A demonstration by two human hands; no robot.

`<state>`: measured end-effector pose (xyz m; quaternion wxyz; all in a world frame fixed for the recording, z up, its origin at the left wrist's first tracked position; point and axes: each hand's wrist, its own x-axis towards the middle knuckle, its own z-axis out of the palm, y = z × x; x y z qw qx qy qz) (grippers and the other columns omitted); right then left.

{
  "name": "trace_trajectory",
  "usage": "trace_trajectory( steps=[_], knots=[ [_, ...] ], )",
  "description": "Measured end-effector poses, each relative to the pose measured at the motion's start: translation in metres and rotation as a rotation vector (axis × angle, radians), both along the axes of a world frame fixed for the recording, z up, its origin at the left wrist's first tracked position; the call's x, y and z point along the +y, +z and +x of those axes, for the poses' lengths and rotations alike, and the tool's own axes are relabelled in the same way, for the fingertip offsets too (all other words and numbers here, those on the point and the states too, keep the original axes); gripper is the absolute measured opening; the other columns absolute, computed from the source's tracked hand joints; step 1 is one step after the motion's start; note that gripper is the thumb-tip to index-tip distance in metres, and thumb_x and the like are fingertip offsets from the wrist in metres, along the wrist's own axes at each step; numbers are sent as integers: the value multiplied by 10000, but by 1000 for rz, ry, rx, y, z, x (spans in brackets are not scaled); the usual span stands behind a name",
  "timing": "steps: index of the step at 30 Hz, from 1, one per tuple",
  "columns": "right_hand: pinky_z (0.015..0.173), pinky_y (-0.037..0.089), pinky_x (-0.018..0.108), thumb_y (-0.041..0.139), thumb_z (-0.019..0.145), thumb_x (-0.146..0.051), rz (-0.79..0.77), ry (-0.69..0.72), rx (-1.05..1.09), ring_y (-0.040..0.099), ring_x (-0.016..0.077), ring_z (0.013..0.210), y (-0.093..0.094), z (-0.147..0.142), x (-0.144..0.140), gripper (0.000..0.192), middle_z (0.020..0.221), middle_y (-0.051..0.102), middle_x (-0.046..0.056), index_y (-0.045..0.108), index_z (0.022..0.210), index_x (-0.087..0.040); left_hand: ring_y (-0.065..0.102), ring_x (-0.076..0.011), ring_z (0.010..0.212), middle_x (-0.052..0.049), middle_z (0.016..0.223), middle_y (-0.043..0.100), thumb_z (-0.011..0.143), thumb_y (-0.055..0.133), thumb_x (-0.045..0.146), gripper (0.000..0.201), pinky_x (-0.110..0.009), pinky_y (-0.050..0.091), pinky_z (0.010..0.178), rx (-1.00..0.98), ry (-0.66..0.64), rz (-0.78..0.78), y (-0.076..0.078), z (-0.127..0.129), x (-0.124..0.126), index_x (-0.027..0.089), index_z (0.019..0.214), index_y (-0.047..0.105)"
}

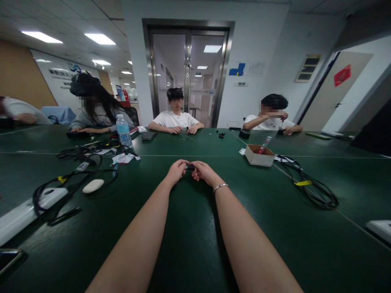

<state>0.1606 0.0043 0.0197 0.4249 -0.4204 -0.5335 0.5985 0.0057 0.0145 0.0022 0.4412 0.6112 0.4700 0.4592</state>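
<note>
My left hand and my right hand meet in the middle of the dark green table, both arms stretched forward. Between the fingertips of both hands sits a small black part, pinched from each side just above the tabletop. Its shape is too small to make out. A thin bracelet circles my right wrist.
A small cardboard box with a red tool stands right of my hands, black cables beyond it. On the left lie a white oval object, more cables, a power strip and a water bottle. Several people sit along the far edge.
</note>
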Motion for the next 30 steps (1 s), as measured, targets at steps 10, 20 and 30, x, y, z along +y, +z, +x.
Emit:
trace_trajectory(
  steps=[10,20,30],
  knots=[
    [305,394,145,482,893,-232,41,-18,-76,501,78,363,2,0,-1,139,584,523,-35,497,1017,-171,364,-69,389,56,492,423,824,432,251,254,-165,267,385,-20,-7,16,-2,0,0,149,996,588],
    [333,431,161,442,929,-293,10,37,-100,519,91,367,-1,1,3,172,584,543,-19,464,1039,-163,370,-72,396,51,496,424,825,404,215,269,-168,273,388,-1,-6,10,0,1,-2,137,1009,585],
    [392,477,170,545,871,-223,-5,62,7,539,86,424,2,6,-2,239,618,533,-35,477,1098,-188,378,-77,403,47,500,425,822,396,211,275,-171,280,390,-2,0,3,0,1,-1,144,1009,586]
  ],
)
